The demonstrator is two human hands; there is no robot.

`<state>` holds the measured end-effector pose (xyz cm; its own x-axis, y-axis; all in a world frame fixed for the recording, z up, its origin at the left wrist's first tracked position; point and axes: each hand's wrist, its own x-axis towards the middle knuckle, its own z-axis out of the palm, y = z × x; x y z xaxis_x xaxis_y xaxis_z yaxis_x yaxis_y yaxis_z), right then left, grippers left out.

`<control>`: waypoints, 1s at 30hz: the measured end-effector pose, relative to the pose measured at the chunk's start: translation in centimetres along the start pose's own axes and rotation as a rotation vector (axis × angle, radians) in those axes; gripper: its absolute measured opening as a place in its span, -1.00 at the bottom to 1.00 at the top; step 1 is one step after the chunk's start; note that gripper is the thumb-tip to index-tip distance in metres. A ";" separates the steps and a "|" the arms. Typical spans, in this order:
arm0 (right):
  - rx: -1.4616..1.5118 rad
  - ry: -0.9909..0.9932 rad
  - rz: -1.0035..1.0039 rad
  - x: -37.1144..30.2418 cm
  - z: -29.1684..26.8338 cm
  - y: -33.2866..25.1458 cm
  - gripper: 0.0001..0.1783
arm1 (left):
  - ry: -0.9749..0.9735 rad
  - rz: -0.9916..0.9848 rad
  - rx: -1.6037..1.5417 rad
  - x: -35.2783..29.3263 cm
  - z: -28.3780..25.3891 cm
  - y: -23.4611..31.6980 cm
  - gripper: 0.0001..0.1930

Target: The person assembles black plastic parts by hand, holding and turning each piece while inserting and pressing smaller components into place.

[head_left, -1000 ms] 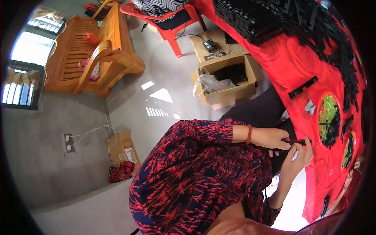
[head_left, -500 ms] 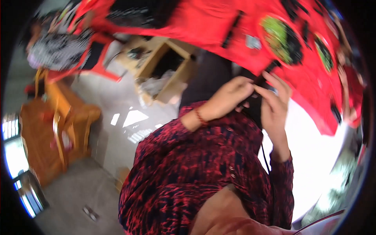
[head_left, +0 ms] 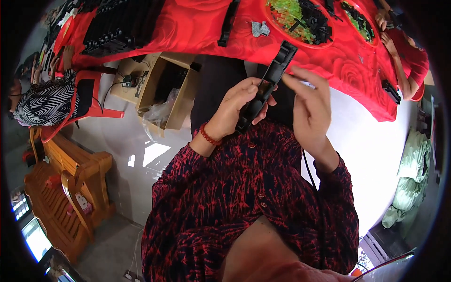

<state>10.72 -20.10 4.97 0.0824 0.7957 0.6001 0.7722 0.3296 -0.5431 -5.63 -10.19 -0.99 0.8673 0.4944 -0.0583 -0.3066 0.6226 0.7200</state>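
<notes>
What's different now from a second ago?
The right hand has let go of the black strip and is open beside it. The strip now shows its hollow side. With the view swung, the red tablecloth has shifted from the picture's right to its top. The left hand still holds the strip.

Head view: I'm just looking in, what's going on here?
A seated person holds a long black channel-shaped part over their lap in the left hand. The right hand is beside it, its fingers extended close to the part's upper end; whether they touch is unclear. On the red tablecloth ahead lie a similar black bar and two red-rimmed trays of small green and black pieces. A co-worker in red is at the right.
</notes>
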 end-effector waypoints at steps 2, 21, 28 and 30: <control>0.031 0.089 0.152 0.1 -0.3 -0.2 -0.51 | 0.022 0.000 0.025 0.0 0.0 0.0 -0.56; 0.651 0.067 0.600 -0.2 2.0 1.6 -0.32 | 0.036 -0.019 -0.006 0.1 -0.8 -0.6 -0.54; 0.746 0.012 0.712 0.2 1.8 1.9 -0.44 | 0.081 -0.090 -0.069 0.1 -0.7 -1.4 -0.59; 0.718 0.012 0.692 0.0 2.0 2.1 -0.44 | 0.109 -0.091 -0.027 0.2 -0.9 -1.6 -0.62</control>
<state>11.03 -18.38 2.64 0.3796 0.9249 0.0207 -0.0120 0.0273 -0.9996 -5.30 -10.55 -2.75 0.8445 0.4975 -0.1982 -0.2407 0.6832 0.6894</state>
